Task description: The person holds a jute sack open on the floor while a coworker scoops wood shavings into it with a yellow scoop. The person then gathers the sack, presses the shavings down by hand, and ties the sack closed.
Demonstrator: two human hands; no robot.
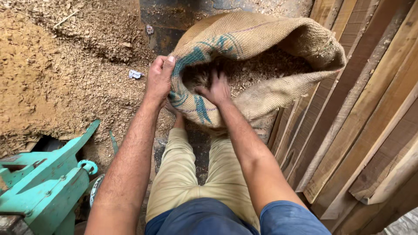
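Floor buried in sawdust [65,74] — heaped high at left. Teal machine [48,178] in the lower-left corner. Rough wooden planks [361,117] lean along the right side — daylight, even.

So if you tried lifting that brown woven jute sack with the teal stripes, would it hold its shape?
Probably not. The brown woven jute sack looks floppy: its rolled rim sags where the left hand grips it. The loose sawdust around the right hand would likely shift and spill if tipped. Its coarse weave should resist slipping.
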